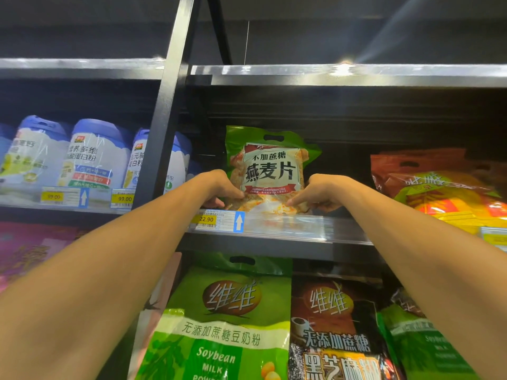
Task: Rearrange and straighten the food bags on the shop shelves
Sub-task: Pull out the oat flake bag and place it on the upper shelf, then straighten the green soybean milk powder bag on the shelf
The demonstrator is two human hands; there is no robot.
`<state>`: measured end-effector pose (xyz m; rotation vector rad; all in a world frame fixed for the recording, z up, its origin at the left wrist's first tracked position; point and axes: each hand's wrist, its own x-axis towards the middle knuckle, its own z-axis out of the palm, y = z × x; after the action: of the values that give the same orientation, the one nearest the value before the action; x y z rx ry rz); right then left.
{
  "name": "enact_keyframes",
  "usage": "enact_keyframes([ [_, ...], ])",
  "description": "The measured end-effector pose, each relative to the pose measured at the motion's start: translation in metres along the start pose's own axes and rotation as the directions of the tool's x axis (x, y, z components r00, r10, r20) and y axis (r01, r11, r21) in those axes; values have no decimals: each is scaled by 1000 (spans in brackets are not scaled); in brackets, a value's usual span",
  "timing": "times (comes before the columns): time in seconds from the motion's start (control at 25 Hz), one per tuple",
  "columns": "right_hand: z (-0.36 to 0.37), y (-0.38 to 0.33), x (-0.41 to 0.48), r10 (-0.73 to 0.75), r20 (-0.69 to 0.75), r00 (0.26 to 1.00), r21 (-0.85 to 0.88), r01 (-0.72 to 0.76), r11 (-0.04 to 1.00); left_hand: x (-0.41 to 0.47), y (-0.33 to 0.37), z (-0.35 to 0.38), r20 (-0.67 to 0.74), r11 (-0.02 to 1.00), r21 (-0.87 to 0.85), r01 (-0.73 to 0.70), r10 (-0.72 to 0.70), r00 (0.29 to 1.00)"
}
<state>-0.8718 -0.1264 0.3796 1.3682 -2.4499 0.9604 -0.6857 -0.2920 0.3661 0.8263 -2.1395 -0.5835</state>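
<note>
A green oatmeal bag (270,165) with a white and red label stands upright on the upper shelf (288,229), just behind the price rail. My left hand (219,187) grips its lower left corner, and my right hand (319,192) pinches its lower right corner. Both arms reach up from below. The bag's bottom edge is partly hidden behind my fingers and the rail.
A red and yellow bag (439,187) leans at the right of the same shelf. White and blue powder tins (96,157) stand left of the black upright post (170,105). Below are a green soybean milk bag (227,325), a dark sesame bag (334,330) and pink packs (33,248).
</note>
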Motion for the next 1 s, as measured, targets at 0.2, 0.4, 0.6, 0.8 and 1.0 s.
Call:
enact_keyframes([
  [0.2,-6,-1,-24,-79,-133,988,-66,71,995,-24,1,-6,-187,979,130,-160,182,965],
  [0.4,1,7,-64,-194,-430,882,-333,44,942,-67,-9,-3,-361,799,421,-429,581,729],
  [0.6,26,20,-115,-433,-582,688,-500,117,858,-112,-33,6,-349,667,615,-421,709,613],
  [0.8,44,35,-168,-507,-609,610,-560,122,819,-164,-58,23,-295,598,653,-465,766,571],
  [1.0,51,50,-218,-512,-602,612,-569,122,814,-206,-77,40,-277,599,612,-517,775,568],
])
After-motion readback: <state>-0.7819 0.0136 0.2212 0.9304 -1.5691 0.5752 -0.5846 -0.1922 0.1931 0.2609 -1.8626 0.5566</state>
